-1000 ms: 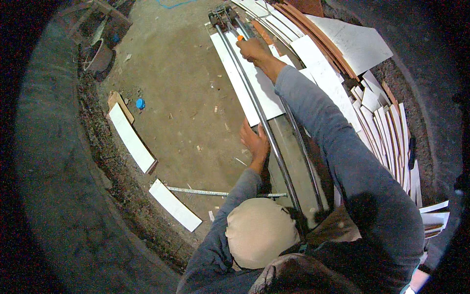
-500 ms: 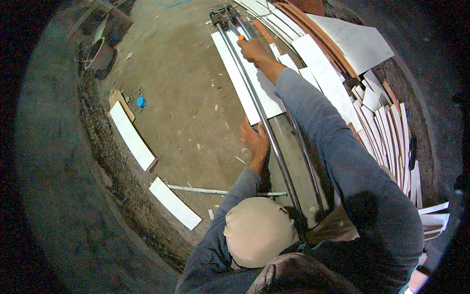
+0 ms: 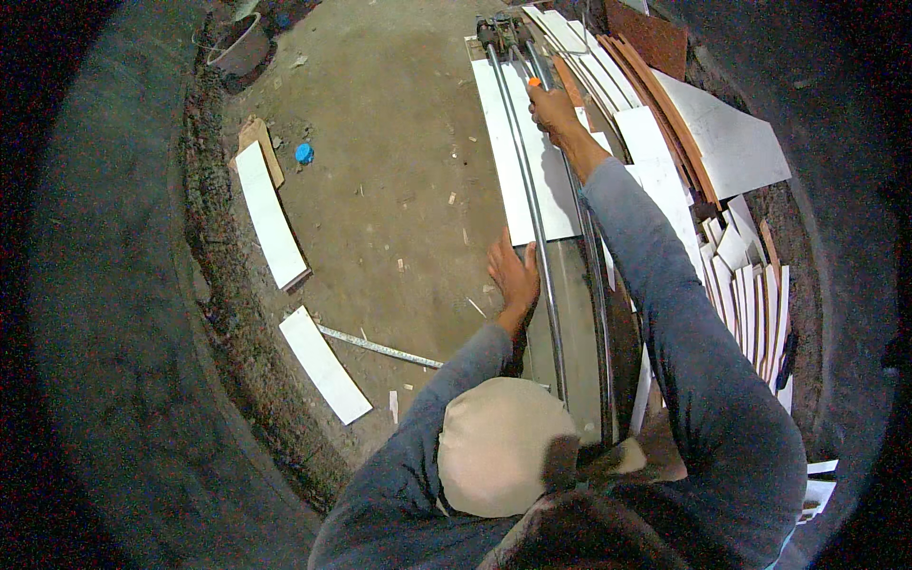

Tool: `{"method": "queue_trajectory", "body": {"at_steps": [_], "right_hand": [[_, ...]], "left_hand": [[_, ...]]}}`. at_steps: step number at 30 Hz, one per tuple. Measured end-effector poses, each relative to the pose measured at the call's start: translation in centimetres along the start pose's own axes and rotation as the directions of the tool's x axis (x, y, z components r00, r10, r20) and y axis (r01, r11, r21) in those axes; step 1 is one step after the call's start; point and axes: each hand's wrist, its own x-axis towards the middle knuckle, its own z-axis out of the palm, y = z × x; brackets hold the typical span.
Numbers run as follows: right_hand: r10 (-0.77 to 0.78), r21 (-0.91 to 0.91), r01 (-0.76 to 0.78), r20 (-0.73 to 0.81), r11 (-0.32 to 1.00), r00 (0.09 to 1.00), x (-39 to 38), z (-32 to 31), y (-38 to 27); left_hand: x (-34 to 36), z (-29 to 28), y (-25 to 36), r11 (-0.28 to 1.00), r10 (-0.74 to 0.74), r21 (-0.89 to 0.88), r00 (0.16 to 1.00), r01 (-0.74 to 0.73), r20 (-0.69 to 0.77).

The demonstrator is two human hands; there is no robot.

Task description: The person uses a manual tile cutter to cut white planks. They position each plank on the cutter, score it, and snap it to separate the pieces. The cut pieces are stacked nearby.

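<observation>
A long manual tile cutter, with two metal rails (image 3: 548,313) and a carriage (image 3: 503,33) at the far end, lies lengthwise before me. A white tile (image 3: 508,157) rests on its bed beneath the rails. My right hand (image 3: 556,114) is closed round the orange-tipped lever near the carriage. My left hand (image 3: 513,275) grips at the tile's near left corner, fingers bent against the edge, beside the left rail. The knee (image 3: 503,446) of my light trousers is below, between my forearms.
Stacked white and brown tile pieces (image 3: 741,294) and sheets line the right. On the dusty floor (image 3: 380,190) at left lie two white strips (image 3: 271,214), a blue cap (image 3: 304,153) and a measuring tape (image 3: 380,347). A bucket (image 3: 237,52) stands at far left.
The view has turned, so the cutter's far end and both hands appear further right. Both hands keep their places on the cutter and tile.
</observation>
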Motion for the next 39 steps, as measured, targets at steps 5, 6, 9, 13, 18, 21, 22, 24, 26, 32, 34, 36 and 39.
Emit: {"method": "queue_trajectory", "body": {"at_steps": [5,6,9,13,18,21,22,24,26,32,34,36,39], "right_hand": [[-0.040,-0.115,0.036,-0.033,0.993,0.999,1.2,0.0,-1.1],[-0.101,-0.108,0.097,-0.035,0.989,0.994,1.6,0.0,-1.5],[-0.214,-0.026,0.220,0.146,0.975,0.966,2.0,-1.9,-2.8],[0.063,0.020,-0.070,0.249,0.997,0.966,3.6,-1.5,-8.1],[-0.005,0.038,0.001,0.099,0.999,0.995,2.4,-0.5,-9.4],[0.069,0.175,-0.071,0.014,0.982,0.997,-0.4,-1.0,-5.7],[-0.120,0.065,0.124,-0.059,0.990,0.991,-2.0,-1.9,-3.9],[-0.206,-0.160,0.181,-0.153,0.970,0.967,-6.1,-3.5,0.2],[-0.202,-0.685,0.110,-0.057,0.720,0.978,-11.9,-5.1,4.9],[-0.361,-0.738,0.229,-0.022,0.635,0.932,-23.8,-1.3,15.7],[-0.365,-0.725,0.253,0.003,0.641,0.931,-24.6,-0.5,16.2],[-0.230,-0.716,0.167,0.009,0.678,0.973,-24.9,-0.4,15.7],[-0.254,-0.724,0.233,0.083,0.649,0.964,-26.3,-1.2,14.9]], "left_hand": [[0.2,0.2,0.0,0.999,-0.005,0.046,1.000,0.005,-0.001],[0.1,0.2,0.0,1.000,0.012,-0.003,1.000,-0.012,-0.020],[0.2,0.3,-0.3,0.998,0.000,-0.060,1.000,0.000,-0.002],[0.1,0.6,-1.0,0.996,0.029,-0.081,1.000,-0.030,-0.005],[0.4,0.6,-0.9,0.997,0.023,-0.066,0.999,-0.026,-0.041],[0.5,-0.2,-0.2,0.990,-0.017,-0.141,0.998,0.007,-0.067],[0.6,-0.4,0.1,0.988,-0.047,-0.151,0.997,0.037,-0.060],[1.1,-0.4,0.3,0.979,-0.096,-0.185,0.992,0.080,-0.082],[1.9,0.0,0.1,0.931,-0.204,-0.316,0.978,0.181,-0.039],[5.4,2.2,-2.7,0.869,-0.201,-0.472,0.977,0.146,-0.067],[6.7,2.1,-3.9,0.853,-0.163,-0.496,0.985,0.165,0.046],[7.6,1.7,-4.9,0.832,-0.146,-0.488,0.953,0.263,0.265],[7.7,0.8,-6.1,0.664,-0.231,-0.618,0.902,0.421,0.366]]}}
